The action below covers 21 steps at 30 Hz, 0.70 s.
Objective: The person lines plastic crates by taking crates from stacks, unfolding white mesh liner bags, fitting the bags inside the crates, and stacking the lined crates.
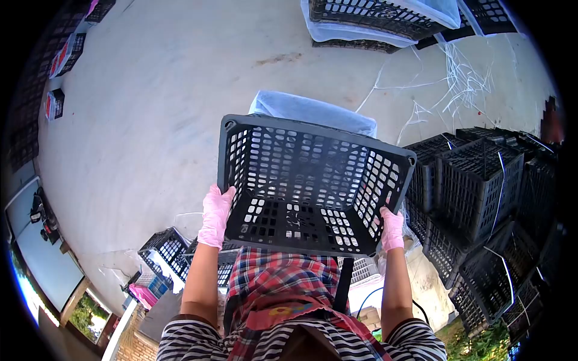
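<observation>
A black slatted plastic crate (295, 213) is held up in front of my body, its open side facing me and nothing visible inside. My left hand (215, 215), in a pink glove, grips the crate's left side wall. On the opposite side, my right hand (391, 228), also pink-gloved, is closed on the right wall. The fingers of both hands are partly hidden by the crate. Just beyond its upper rim shows a pale bluish sheet (313, 111), touching or close behind the crate; what lies under it is hidden.
Stacked black crates (475, 180) rise at the right. Sheet-lined crates (379, 21) stand at the top, beside a tangle of white straps (463, 78) on the concrete floor (150, 90). Smaller crates (55, 104) line the far left. Another crate (165, 249) sits at lower left.
</observation>
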### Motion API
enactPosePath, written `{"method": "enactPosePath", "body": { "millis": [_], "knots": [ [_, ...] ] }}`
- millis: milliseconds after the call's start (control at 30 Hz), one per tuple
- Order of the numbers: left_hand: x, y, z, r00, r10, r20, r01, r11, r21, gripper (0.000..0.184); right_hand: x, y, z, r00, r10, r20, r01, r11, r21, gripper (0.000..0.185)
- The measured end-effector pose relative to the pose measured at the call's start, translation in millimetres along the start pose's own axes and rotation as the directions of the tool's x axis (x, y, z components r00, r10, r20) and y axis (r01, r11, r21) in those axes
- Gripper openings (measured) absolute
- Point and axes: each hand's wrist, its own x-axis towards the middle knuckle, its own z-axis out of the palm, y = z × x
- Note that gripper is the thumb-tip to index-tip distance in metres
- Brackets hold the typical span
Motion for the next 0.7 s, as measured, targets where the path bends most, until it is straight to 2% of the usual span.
{"method": "enactPosePath", "body": {
  "millis": [100, 133, 167, 233, 267, 300, 333, 433, 500, 567, 600, 633, 700],
  "knots": [
    [30.3, 19.4, -1.4, 1.0, 0.011, -0.016, -0.011, 1.0, 0.0, 0.027, 2.4, -8.6, 14.1, 0.999, -0.047, -0.002, 0.047, 0.995, 0.089, 0.029],
    [43.2, 22.3, 1.0, 0.999, 0.036, -0.003, -0.036, 0.998, -0.058, 0.029, 9.9, -12.3, 20.5, 0.998, -0.052, 0.018, 0.05, 0.994, 0.1, 0.029],
    [56.3, 25.1, 5.1, 0.999, 0.033, 0.003, -0.033, 0.998, -0.055, 0.029, 23.1, -12.3, 27.9, 0.998, -0.064, -0.02, 0.065, 0.993, 0.094, 0.028],
    [76.7, 31.2, 15.2, 0.993, 0.083, -0.082, -0.075, 0.993, 0.089, 0.038, 49.0, -14.1, 43.1, 0.995, -0.093, 0.028, 0.09, 0.993, 0.072, 0.027],
    [83.6, 34.2, 17.4, 0.994, 0.077, -0.076, -0.069, 0.993, 0.095, 0.038, 54.4, -18.1, 48.7, 0.997, -0.072, -0.024, 0.073, 0.997, 0.031, 0.026],
    [90.1, 40.1, 17.5, 0.998, 0.033, -0.057, -0.023, 0.985, 0.169, 0.04, 50.2, -25.5, 56.6, 0.996, -0.055, -0.076, 0.055, 0.998, -0.003, 0.025],
    [93.3, 43.8, 17.2, 0.999, -0.011, -0.042, 0.021, 0.971, 0.239, 0.041, 55.1, -21.4, 54.5, 0.996, -0.081, -0.046, 0.083, 0.995, 0.047, 0.023],
    [98.6, 23.9, 24.3, 0.995, 0.056, -0.084, -0.037, 0.976, 0.214, 0.038, 62.2, -9.4, 47.7, 0.998, -0.066, -0.011, 0.067, 0.995, 0.074, 0.02],
    [96.4, 26.1, 27.1, 0.997, 0.067, -0.03, -0.06, 0.979, 0.193, 0.042, 63.3, -4.3, 40.7, 0.997, -0.067, -0.049, 0.069, 0.996, 0.049, 0.018],
    [85.4, 49.5, 33.3, 0.995, 0.08, -0.055, -0.06, 0.952, 0.301, 0.037, 63.5, -10.2, 39.1, 0.993, -0.069, -0.093, 0.077, 0.993, 0.088, 0.018],
    [99.3, 31.8, 40.0, 0.997, 0.058, -0.056, -0.045, 0.977, 0.208, 0.037, 80.6, 0.1, 35.4, 0.995, -0.028, -0.095, 0.027, 1.0, -0.006, 0.029],
    [95.9, 31.2, 43.1, 0.99, 0.08, -0.115, -0.05, 0.968, 0.246, 0.039, 81.1, 0.3, 37.2, 0.992, 0.014, -0.124, -0.017, 1.0, -0.024, 0.03],
    [126.8, -6.8, 52.0, 0.988, 0.097, -0.119, -0.072, 0.977, 0.2, 0.042, 78.2, 3.6, 40.3, 0.996, -0.035, -0.084, 0.035, 0.999, -0.003, 0.037]
  ]
}}
